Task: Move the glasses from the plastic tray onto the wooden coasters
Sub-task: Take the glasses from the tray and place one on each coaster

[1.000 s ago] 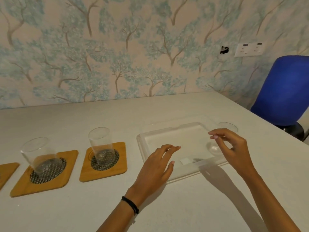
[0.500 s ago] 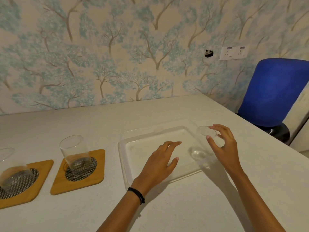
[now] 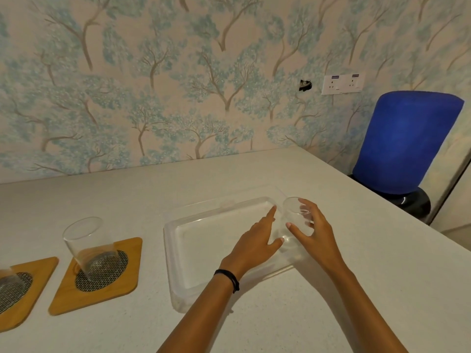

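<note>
A clear plastic tray [image 3: 178,253] lies on the white table. One clear glass [image 3: 293,220] stands upright in the tray's far right corner. My right hand [image 3: 311,233] is wrapped around that glass, thumb in front and fingers behind. My left hand [image 3: 254,243] hovers open over the tray, its fingertips right beside the glass. To the left, a second glass [image 3: 89,245] stands on a wooden coaster [image 3: 102,276] with a dark woven centre. Another coaster [image 3: 23,289] at the left edge bears a third glass [image 3: 7,278], mostly cut off.
A wall with tree-patterned wallpaper [image 3: 178,85] runs behind the table. A blue chair [image 3: 405,141] stands past the table's right edge. The table's right edge [image 3: 382,200] runs diagonally close to the tray.
My right hand has closed around the glass in the tray's corner. My left hand has slid right across the tray toward the glass. The view has shifted right.
</note>
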